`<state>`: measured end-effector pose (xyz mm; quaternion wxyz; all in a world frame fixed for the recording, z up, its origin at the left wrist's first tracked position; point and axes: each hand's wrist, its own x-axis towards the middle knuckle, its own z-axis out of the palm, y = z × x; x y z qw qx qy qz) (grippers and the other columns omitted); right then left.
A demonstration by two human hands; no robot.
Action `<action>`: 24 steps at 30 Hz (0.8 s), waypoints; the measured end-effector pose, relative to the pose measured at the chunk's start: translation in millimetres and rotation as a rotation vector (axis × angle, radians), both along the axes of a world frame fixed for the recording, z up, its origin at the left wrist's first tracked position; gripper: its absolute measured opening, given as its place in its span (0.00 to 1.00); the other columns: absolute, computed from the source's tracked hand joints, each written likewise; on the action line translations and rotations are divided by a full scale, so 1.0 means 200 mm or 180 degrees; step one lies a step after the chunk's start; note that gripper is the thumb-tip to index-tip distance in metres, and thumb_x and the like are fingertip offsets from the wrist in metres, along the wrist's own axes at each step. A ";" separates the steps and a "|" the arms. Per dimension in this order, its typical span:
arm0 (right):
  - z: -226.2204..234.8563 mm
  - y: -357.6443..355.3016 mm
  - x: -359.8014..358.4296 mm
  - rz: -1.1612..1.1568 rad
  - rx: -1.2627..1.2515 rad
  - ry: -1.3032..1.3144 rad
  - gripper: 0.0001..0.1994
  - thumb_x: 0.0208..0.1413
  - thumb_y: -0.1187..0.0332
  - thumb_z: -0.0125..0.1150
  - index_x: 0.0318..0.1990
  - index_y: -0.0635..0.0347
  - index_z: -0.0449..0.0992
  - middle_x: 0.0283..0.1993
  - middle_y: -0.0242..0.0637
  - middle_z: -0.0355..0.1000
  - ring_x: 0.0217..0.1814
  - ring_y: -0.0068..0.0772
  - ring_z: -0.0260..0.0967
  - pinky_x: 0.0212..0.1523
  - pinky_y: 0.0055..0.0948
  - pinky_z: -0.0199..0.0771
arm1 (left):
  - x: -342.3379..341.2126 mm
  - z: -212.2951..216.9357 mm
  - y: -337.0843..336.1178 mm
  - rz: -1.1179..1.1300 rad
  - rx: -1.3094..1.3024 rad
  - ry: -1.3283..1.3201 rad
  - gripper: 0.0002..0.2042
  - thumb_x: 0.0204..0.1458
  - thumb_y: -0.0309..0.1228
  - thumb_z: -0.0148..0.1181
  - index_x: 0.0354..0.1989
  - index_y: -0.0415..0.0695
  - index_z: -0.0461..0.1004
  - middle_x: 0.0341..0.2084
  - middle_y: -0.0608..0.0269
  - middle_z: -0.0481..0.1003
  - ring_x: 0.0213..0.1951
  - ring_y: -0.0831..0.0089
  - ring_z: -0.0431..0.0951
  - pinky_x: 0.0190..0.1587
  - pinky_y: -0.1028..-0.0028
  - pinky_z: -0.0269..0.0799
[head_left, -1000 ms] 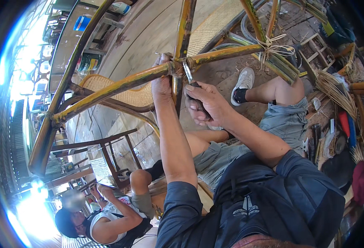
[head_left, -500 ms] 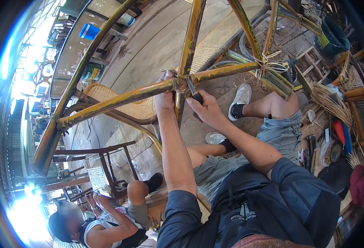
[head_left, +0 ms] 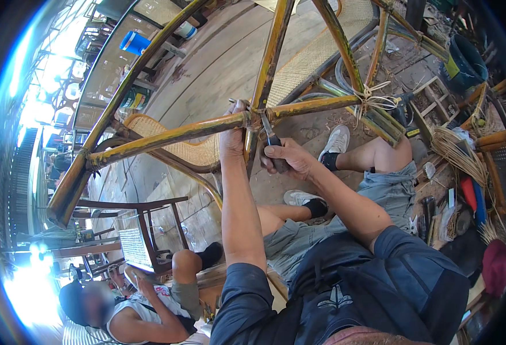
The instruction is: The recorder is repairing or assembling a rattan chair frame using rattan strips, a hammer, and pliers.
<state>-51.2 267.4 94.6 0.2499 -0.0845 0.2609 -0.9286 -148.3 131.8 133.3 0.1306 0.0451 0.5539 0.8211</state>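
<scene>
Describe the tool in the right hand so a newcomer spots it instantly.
Find the bamboo frame overhead, then the joint where its poles cross. The right hand holds a knife there, blade up, the only dark-handled metal tool at the joint.

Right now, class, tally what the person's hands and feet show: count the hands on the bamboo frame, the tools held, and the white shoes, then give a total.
Hands at the bamboo frame joint: 2 (left hand, right hand)
Dark-handled tool held in the right hand: 1
White shoes: 2 (one, another)
Total: 5
</scene>
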 end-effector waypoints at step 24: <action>-0.01 0.02 -0.10 -0.2429 0.3501 0.1446 0.21 0.47 0.54 0.63 0.36 0.66 0.72 0.30 0.53 0.71 0.35 0.56 0.69 0.34 0.37 0.69 | 0.01 0.01 0.03 0.0206 0.0021 0.0112 0.09 0.53 0.36 0.56 0.29 0.43 0.70 0.23 0.71 0.70 0.25 0.82 0.67 0.29 0.79 0.64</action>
